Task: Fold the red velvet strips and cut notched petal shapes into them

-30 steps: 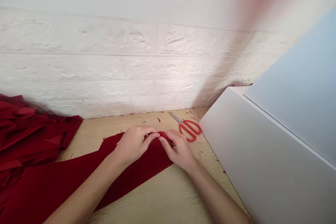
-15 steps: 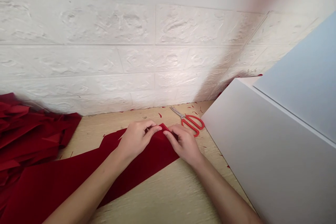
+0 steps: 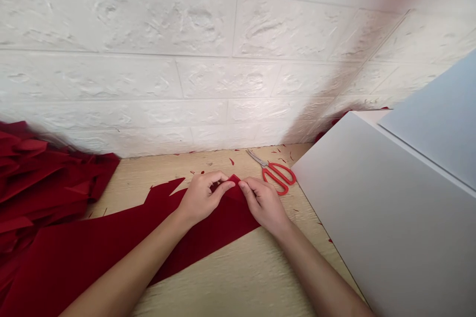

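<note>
Left hand (image 3: 206,195) and right hand (image 3: 265,204) pinch red fabric (image 3: 107,240) at its edge; scissors (image 3: 265,163) lie beside the right.

Single head-worn view, near, above and behind left hand (image 3: 205,195) and right hand (image 3: 266,204); faces forward-down toward white wall (image 3: 148,77).
</note>
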`<state>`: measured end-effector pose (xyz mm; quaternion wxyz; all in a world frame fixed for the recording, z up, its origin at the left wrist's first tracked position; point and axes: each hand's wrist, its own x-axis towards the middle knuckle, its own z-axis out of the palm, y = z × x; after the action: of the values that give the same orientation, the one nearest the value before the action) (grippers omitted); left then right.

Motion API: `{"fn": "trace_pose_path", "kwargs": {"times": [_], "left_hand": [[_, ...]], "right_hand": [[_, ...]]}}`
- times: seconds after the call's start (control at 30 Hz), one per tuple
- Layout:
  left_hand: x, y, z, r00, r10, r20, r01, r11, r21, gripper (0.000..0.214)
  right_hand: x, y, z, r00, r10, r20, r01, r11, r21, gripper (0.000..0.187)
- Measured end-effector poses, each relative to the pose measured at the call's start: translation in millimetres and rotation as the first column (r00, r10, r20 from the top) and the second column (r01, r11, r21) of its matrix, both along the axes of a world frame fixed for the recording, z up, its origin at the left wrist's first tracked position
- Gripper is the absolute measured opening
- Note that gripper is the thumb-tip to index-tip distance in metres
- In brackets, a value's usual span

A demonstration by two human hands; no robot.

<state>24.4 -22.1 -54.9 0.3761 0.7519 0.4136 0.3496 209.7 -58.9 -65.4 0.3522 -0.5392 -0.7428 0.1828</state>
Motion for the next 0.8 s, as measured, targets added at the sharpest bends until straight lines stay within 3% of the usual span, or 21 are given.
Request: {"fn": "trace_pose_path", "kwargs": {"times": [0.23, 0.4, 0.53, 0.8], "left_hand": [[1, 3, -16.8, 0.991, 0.104, 0.083, -0.107, 0.994, 0.027, 0.029], [-3, 4, -19.0, 0.993, 0.111, 0.046, -0.117, 0.983, 0.141, 0.032], [-4, 5, -18.0, 0.996, 0.09, 0.024, -0.093, 0.968, 0.233, 0.03], [-2, 5, -18.9, 0.993, 0.119, -0.004, -0.113, 0.958, 0.263, 0.035]], "right_hand": [[2, 0, 4.8, 1.0, -0.012, -0.007, 0.012, 1.0, -0.024, 0.02], [2, 3, 2.3, 0.997, 0.059, 0.054, -0.059, 0.998, -0.009, 0.033], [2, 4, 1.0, 0.996, 0.073, 0.051, -0.073, 0.997, -0.002, 0.031], [3, 4, 0.1, 0.996, 0.047, 0.076, -0.046, 0.999, -0.016, 0.043]]}}
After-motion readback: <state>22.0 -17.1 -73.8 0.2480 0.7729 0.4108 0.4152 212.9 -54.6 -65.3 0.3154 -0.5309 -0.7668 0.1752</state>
